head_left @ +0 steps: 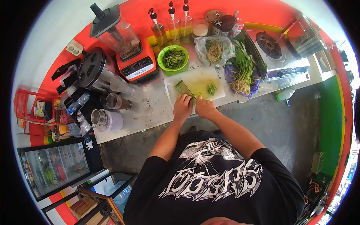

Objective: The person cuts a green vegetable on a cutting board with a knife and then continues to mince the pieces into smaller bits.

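A white cutting board [215,77], stained yellow-green in the middle, lies near the front edge of the counter. My right hand [206,107] is closed around the handle of a knife [190,90], whose blade points away from me over the board. Beside it, my left hand [182,106] rests on the board with bent fingers close to the blade. What it pinches, if anything, is hidden. Some green leaves [180,87] lie just beyond its fingertips, left of the blade. A small pile of chopped greens [212,88] sits to the right of the knife.
Behind the board stand a green bowl of chopped greens [172,60] and a plastic bag with roots [214,51]. Rooted greens [243,71] lie to the right, near a gas stove [279,52]. On the left are a red blender [137,67], cups and a metal container [95,67].
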The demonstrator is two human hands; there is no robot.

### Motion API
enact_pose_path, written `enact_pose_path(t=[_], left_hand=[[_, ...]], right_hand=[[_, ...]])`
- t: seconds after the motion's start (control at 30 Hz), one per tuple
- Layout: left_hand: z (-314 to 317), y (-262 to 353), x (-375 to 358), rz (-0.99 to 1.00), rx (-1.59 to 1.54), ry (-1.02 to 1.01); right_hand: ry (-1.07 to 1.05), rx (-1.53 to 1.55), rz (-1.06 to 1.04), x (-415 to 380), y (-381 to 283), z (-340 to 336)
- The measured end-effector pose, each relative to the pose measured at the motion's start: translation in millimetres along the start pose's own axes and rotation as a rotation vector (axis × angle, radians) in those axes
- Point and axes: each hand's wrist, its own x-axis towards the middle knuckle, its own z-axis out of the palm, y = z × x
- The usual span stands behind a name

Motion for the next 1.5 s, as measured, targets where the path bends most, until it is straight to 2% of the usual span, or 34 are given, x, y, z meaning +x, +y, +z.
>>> enact_pose_path(t=[0.6, 0.7, 1.0, 1.3, 1.5], left_hand=[[1, -1, 0, 0.003, -0.027, 0.032], [-2, 2, 1, -0.017, -0.056, 0.007], [-2, 6, 5, -0.029, 0.007, -0.026], [-9, 11, 6, 0.071, 0.016, -0.032], [-7, 8, 4, 0.054, 0.02, -0.053]], right_hand=[[0.004, 0.097, 0.058, -15, -5, 17], [0.033, 0.218, 0.01, -1, 10, 24], [0.172, 0.285, 0.121, -10, 66, 9], [0.13, 0.275, -0.039, -15, 38, 4], [0.115, 0.172, -0.014, -13, 31, 21]])
